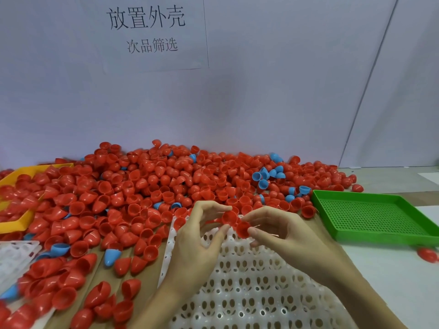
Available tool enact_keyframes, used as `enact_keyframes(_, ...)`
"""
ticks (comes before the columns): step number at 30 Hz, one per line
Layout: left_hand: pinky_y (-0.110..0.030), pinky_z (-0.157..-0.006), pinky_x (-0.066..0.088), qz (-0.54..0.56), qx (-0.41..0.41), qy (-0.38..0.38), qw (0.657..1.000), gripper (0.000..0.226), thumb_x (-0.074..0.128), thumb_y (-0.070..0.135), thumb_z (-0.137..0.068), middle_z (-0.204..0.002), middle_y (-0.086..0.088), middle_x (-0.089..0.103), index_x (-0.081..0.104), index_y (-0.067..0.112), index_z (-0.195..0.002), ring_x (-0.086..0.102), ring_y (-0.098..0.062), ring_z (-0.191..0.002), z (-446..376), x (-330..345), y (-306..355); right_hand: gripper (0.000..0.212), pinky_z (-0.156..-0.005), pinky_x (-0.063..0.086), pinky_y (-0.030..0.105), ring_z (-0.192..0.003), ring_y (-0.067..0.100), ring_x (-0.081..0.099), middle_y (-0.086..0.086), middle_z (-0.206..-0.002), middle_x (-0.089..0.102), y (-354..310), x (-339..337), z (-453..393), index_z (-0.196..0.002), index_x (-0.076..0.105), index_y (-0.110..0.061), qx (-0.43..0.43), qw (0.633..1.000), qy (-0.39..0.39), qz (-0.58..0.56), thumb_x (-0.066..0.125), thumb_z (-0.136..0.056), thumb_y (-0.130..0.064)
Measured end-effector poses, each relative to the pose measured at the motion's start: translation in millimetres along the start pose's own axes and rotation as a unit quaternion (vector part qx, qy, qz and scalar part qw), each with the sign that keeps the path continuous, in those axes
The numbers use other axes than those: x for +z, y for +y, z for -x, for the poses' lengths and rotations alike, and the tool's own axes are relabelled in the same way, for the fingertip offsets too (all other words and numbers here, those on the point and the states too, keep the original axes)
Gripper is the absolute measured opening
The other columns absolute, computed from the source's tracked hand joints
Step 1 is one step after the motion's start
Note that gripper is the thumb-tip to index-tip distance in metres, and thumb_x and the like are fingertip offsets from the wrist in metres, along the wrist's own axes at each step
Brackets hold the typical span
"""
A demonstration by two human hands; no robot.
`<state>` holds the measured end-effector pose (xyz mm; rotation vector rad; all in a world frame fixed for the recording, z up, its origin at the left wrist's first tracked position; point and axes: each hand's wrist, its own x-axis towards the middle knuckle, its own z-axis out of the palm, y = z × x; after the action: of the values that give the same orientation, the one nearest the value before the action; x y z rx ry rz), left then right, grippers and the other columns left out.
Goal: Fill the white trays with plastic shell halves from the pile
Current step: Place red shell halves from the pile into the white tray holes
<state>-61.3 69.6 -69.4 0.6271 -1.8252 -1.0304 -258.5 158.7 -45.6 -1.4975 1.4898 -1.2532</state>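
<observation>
A big pile of red shell halves (pixel 147 186) with a few blue ones (pixel 266 176) covers the table's far and left side. A white tray (pixel 256 293) with rows of empty sockets lies in front of me. Both hands hover over its far edge. My left hand (pixel 197 238) pinches a red shell half (pixel 229 217) between thumb and fingers. Just below it, my right hand (pixel 282 231) holds a second red shell half (pixel 242 229). The two shells touch each other.
A green perforated tray (pixel 370 217) sits empty at the right, with a stray red shell (pixel 427 254) near its front corner. An orange tray (pixel 14 224) at the left is half buried in shells. Another white tray (pixel 14 260) pokes out at the lower left. A wall with a paper sign stands behind.
</observation>
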Motion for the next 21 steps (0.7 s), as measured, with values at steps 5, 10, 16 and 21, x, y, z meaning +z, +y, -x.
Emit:
enact_keyframes(5, -0.018, -0.101, 0.052, 0.036, 0.006, -0.025, 0.999, 0.03, 0.074, 0.009, -0.097, -0.124, 0.014, 0.073, 0.063, 0.024, -0.121, 0.068, -0.006, -0.121, 0, 0, 3, 0.041, -0.085, 0.064, 0.035, -0.094, 0.021, 0.079, 0.003, -0.102, 0.075, -8, 12, 4, -0.128, 0.06, -0.026, -0.025, 0.998, 0.012, 0.049, 0.071, -0.097, -0.002)
enact_keyframes(10, -0.014, -0.085, 0.058, 0.005, -0.008, 0.002, 1.0, 0.023, 0.081, 0.027, -0.09, -0.118, 0.022, 0.073, 0.067, 0.029, -0.108, 0.072, 0.003, -0.107, 5, 4, 3, 0.025, -0.074, 0.052, 0.003, -0.085, -0.008, 0.073, -0.02, -0.097, 0.076, -18, 11, 12, -0.115, 0.067, -0.02, -0.064, 0.984, 0.043, 0.159, 0.073, -0.096, -0.005)
enact_keyframes(16, -0.015, -0.084, 0.055, -0.089, 0.019, -0.039, 0.995, 0.008, 0.074, 0.032, -0.096, -0.11, 0.018, 0.066, 0.073, 0.026, -0.091, 0.067, -0.008, -0.108, 3, 5, -5, 0.025, -0.087, 0.06, 0.022, -0.095, -0.003, 0.072, -0.021, -0.096, 0.076, 7, -18, -4, -0.109, 0.073, -0.031, -0.05, 0.964, 0.162, 0.204, 0.075, -0.094, -0.011)
enact_keyframes(21, -0.019, -0.089, 0.054, -0.126, -0.001, -0.094, 0.988, 0.014, 0.068, 0.047, -0.096, -0.116, 0.024, 0.06, 0.069, 0.036, -0.087, 0.065, -0.006, -0.103, 6, 6, -11, 0.022, -0.082, 0.056, 0.011, -0.089, -0.005, 0.069, -0.015, -0.092, 0.074, 43, -50, -10, -0.104, 0.076, -0.021, -0.018, 0.927, 0.262, 0.267, 0.076, -0.092, -0.003)
